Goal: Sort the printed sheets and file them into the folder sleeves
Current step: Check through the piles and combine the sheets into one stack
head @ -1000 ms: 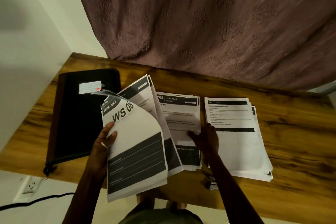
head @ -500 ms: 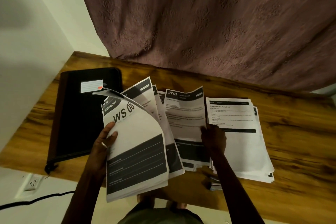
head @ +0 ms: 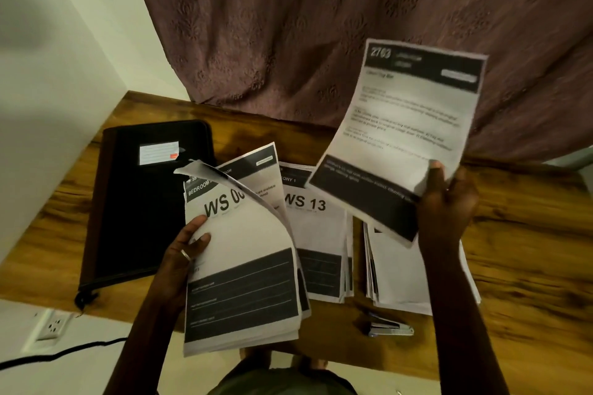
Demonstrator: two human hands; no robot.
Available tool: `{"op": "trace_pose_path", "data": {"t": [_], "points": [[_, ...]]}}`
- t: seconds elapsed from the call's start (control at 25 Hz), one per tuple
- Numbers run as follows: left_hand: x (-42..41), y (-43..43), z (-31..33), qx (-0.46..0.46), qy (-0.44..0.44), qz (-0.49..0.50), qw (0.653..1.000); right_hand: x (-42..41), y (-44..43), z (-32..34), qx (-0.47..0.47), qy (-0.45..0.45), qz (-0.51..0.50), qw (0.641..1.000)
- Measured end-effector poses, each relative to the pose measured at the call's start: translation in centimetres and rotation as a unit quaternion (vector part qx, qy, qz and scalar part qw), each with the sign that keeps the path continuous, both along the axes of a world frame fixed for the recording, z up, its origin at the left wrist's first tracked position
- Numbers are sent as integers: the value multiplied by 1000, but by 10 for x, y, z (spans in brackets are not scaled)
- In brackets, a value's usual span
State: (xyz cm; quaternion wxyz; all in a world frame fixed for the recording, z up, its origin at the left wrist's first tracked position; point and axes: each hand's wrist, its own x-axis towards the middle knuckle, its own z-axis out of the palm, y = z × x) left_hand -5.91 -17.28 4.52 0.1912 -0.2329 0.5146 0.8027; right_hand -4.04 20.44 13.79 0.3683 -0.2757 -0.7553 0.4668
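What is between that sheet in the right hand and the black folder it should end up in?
The bundle of sheets gripped by the left hand is held up between the 2763 sheet in the right hand and the black folder, which lies closed at the left.

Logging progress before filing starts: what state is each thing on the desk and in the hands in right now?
folder: closed, flat on the table.
bedroom stack: held in left grip, one sheet curled over its top.
2763 sheet: pinched by right grip, raised above the table.
WS 13 pile: lying on the table, unheld.
right pile: on the table, partly hidden by the forearm.
stapler: closed, lying near the front edge.
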Motion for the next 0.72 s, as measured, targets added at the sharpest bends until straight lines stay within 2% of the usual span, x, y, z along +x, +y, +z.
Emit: {"op": "trace_pose_path", "data": {"t": [0.04, 0.12, 0.32, 0.44, 0.56, 0.72], "points": [[-1, 1, 0, -7, 1, -6, 1000, -4, 1, 7, -40, 50, 8, 998], [-2, 3, 1, -24, 5, -17, 1000, -10, 0, 18, -44, 94, 0, 995], [0, 5, 0, -48, 21, -46, 998, -15, -20, 29, -41, 98, 18, 994], [0, 3, -1, -63, 41, -77, 994, -17, -33, 30, -16, 62, 38, 997], [1, 2, -2, -47, 42, -85, 994, -16, -35, 27, -29, -29, 107, 993], [1, 6, 3, -26, 43, -64, 997, -7, -31, 7, -67, -172, 252, 950]]}}
